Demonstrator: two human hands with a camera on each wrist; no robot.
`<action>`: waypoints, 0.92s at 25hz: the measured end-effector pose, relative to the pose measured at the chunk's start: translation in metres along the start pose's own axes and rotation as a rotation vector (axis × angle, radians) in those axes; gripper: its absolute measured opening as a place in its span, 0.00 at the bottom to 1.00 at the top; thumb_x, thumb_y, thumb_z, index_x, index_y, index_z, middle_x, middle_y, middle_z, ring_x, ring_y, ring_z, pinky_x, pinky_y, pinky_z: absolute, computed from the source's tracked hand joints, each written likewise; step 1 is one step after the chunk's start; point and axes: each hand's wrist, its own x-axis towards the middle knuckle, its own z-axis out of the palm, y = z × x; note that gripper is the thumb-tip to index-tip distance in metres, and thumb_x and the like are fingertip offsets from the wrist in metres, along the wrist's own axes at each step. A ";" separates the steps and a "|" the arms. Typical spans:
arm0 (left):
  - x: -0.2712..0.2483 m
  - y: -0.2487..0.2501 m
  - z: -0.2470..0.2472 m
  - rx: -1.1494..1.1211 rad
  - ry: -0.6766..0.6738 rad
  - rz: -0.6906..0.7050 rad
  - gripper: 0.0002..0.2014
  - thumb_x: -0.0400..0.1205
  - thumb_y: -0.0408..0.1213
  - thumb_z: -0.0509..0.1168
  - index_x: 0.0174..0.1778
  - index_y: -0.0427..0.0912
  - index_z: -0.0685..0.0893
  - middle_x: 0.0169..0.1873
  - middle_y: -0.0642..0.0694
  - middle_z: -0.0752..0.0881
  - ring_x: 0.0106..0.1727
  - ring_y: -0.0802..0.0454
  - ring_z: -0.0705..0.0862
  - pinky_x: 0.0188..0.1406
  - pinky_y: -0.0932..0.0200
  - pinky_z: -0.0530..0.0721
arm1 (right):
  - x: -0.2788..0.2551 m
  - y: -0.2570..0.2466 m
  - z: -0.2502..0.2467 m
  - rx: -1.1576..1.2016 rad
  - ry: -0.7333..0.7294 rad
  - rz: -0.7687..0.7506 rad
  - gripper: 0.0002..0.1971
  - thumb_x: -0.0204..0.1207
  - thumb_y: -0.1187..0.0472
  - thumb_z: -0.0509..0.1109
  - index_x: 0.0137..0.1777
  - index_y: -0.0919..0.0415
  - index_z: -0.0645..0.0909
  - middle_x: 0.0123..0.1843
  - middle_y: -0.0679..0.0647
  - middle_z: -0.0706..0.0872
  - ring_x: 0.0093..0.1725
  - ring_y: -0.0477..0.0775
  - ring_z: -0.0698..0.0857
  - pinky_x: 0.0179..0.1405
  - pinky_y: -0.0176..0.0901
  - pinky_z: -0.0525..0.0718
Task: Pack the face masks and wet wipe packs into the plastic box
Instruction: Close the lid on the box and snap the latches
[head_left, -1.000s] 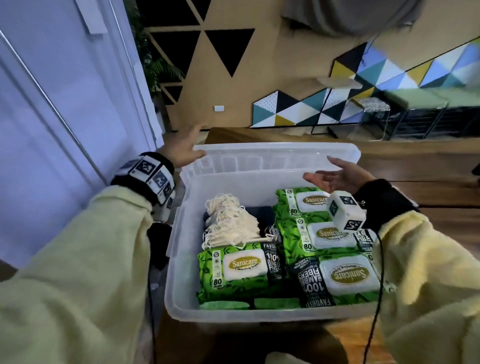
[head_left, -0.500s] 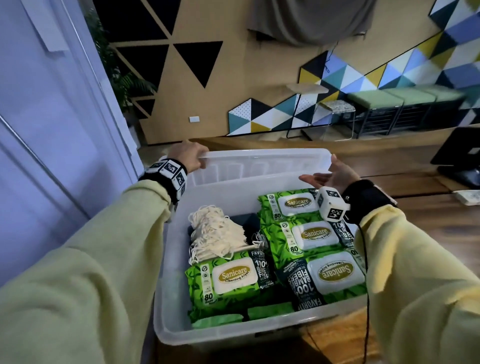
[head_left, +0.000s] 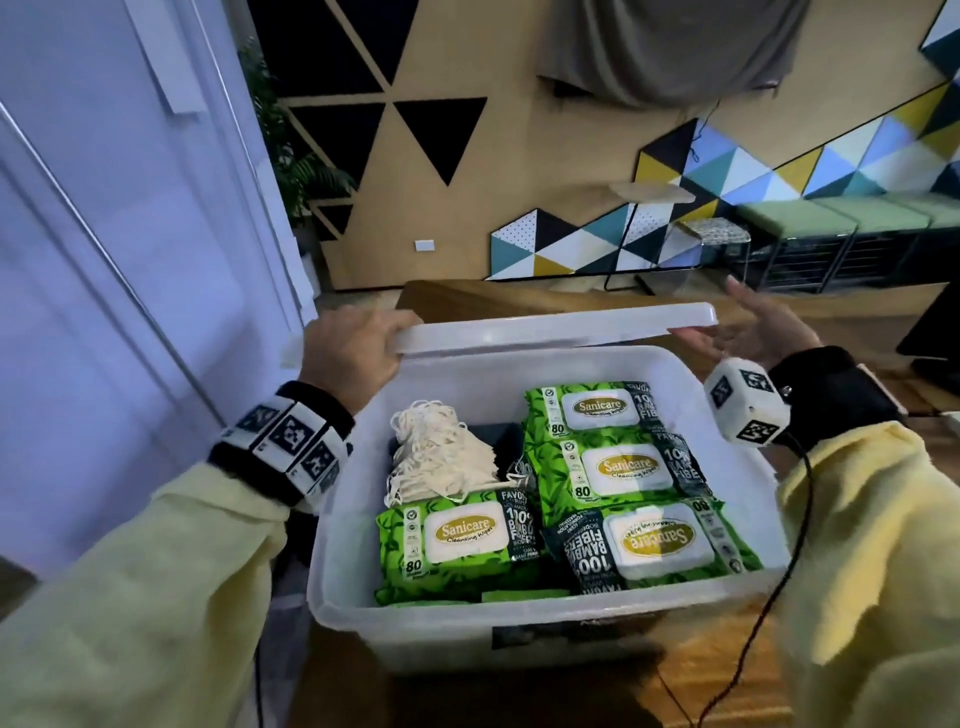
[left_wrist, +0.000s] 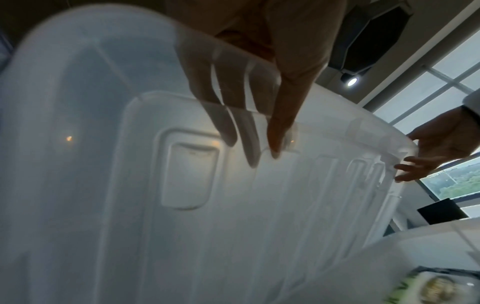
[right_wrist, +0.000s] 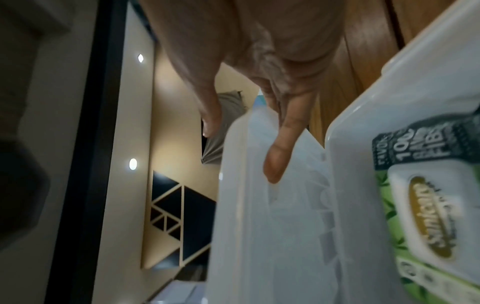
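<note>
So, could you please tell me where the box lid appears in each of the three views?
Head: the lid spans the upper middle, above the plastic box's far rim, between the hands.
Left wrist: lid fills most of the picture, seen from beneath.
Right wrist: lid stands centre, edge-on.
Shared landmark: the Sanicare wipe pack, bottom right in left wrist, right edge in right wrist.

Dim, bluish indoor light; ceiling spotlights glare in wrist views; close surfaces blurred; wide-angle edges bent.

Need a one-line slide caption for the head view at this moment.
Left hand and right hand hold the lid above the plastic box packed with wet wipe packs and face masks.
</note>
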 end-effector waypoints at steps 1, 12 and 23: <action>-0.014 0.006 -0.004 0.009 0.069 0.024 0.16 0.67 0.30 0.70 0.48 0.46 0.91 0.26 0.38 0.87 0.29 0.38 0.85 0.24 0.55 0.79 | -0.009 -0.001 0.001 -0.107 0.027 -0.022 0.27 0.79 0.47 0.62 0.60 0.75 0.68 0.48 0.67 0.79 0.41 0.58 0.89 0.25 0.38 0.86; -0.116 0.057 -0.014 -0.160 0.049 -0.028 0.16 0.69 0.32 0.75 0.53 0.46 0.89 0.45 0.45 0.92 0.42 0.41 0.90 0.39 0.49 0.86 | -0.094 0.028 -0.050 -0.318 0.181 -0.242 0.14 0.81 0.67 0.61 0.33 0.67 0.71 0.10 0.49 0.71 0.05 0.41 0.63 0.05 0.27 0.61; -0.174 0.069 0.001 -0.395 -0.209 -0.062 0.33 0.62 0.37 0.81 0.65 0.45 0.83 0.66 0.52 0.82 0.68 0.54 0.79 0.68 0.62 0.70 | -0.115 0.079 -0.112 -0.342 0.077 -0.251 0.07 0.80 0.72 0.61 0.56 0.71 0.76 0.41 0.57 0.88 0.35 0.51 0.86 0.26 0.31 0.85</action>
